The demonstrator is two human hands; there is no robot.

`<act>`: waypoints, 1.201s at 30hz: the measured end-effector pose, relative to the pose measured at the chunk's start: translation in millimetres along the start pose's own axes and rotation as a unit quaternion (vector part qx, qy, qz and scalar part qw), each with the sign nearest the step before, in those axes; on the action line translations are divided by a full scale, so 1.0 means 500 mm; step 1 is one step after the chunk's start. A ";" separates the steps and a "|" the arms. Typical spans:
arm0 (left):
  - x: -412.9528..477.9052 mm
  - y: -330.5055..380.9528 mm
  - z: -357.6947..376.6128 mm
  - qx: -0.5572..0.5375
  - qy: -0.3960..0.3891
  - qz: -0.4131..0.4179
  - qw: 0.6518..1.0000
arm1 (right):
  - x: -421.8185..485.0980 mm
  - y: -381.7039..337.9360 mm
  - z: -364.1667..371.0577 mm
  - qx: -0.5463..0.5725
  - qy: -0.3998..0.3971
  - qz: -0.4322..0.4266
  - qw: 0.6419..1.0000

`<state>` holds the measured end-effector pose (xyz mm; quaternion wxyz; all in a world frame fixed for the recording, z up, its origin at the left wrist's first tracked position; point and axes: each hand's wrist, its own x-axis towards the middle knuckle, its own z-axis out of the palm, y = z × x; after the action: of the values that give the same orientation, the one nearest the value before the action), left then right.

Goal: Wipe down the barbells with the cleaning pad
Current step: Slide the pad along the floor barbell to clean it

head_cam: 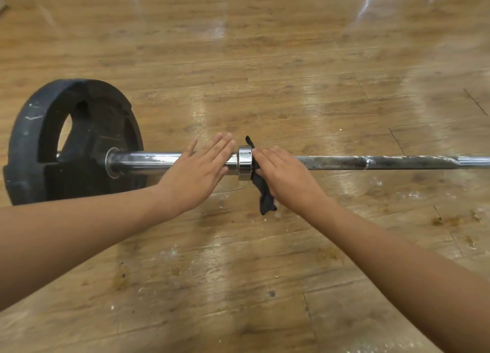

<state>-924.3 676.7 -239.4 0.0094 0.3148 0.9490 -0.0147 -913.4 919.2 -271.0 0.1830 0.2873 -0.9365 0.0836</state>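
Observation:
A steel barbell lies across the wooden floor, with a black weight plate on its chrome sleeve at the left. My left hand rests flat on the sleeve, fingers straight, just left of the chrome collar. Right of the collar, my right hand presses a dark cleaning pad against the bar. The pad wraps the bar; one tip sticks up behind and its tail hangs below. The bar's shaft is dull and streaked with white residue.
The wooden floor is glossy, with white specks and brown stains near the barbell and at the right. The bar runs out of view at the right edge.

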 end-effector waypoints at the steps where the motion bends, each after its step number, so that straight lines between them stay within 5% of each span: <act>1: 0.002 0.001 -0.003 -0.006 -0.004 -0.003 1.000 | 0.006 0.007 -0.005 0.019 0.001 0.007 1.000; 6: 0.006 0.003 -0.009 -0.007 -0.020 -0.015 1.000 | 0.011 -0.025 -0.015 0.077 -0.003 0.089 0.993; 12: 0.007 0.004 -0.009 -0.001 -0.023 -0.016 1.000 | -0.001 -0.016 -0.016 -0.006 -0.120 0.049 0.992; 15: 0.007 0.004 -0.011 0.001 -0.029 -0.016 0.999 | 0.007 -0.012 -0.017 0.011 -0.085 0.034 0.996; 19: 0.005 0.000 -0.009 0.001 -0.028 -0.009 1.000 | 0.021 0.024 -0.072 0.109 -0.142 0.042 0.983; 23: 0.001 0.003 -0.013 -0.008 -0.026 -0.012 1.000 | 0.042 0.023 -0.117 0.105 0.130 0.087 0.982; 25: 0.000 0.006 -0.014 -0.012 -0.033 -0.013 0.999 | 0.050 0.011 -0.115 0.073 0.196 0.089 0.974; 31: -0.002 0.001 -0.008 0.010 -0.015 -0.005 1.000 | 0.016 -0.041 -0.052 0.148 -0.046 0.111 0.982; 36: -0.001 0.005 -0.009 0.004 -0.021 -0.006 1.000 | 0.021 -0.036 -0.073 0.184 -0.093 0.139 0.969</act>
<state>-922.4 678.3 -234.9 0.0276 0.3089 0.9504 -0.0253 -900.2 908.6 -232.4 0.0259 0.1897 -0.9486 0.2519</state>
